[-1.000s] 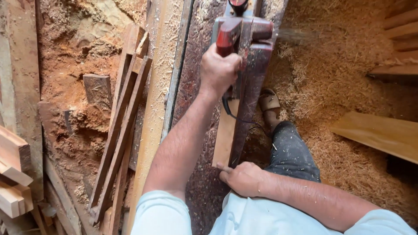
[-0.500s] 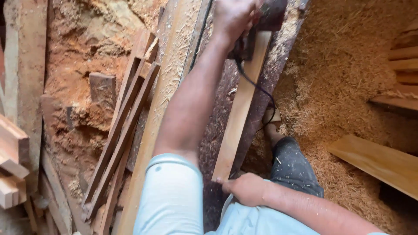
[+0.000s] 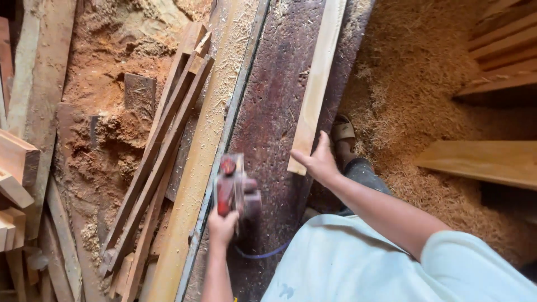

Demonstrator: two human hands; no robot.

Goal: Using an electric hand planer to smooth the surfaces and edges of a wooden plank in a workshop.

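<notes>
A plank (image 3: 316, 89) lies along the workbench (image 3: 268, 128), an electric planer (image 3: 234, 190) to its left, sawdust (image 3: 414, 84) to the right.

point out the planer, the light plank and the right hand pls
red electric planer (image 3: 234, 187), head view, on its red body.
light plank (image 3: 318, 84), head view, mid-length on its top face.
right hand (image 3: 319, 162), head view, back of the hand at the plank's near end.

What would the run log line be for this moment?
left hand: grips red power planer | right hand: on pale wood strip end | bench: dark, sawdust-strewn
</notes>
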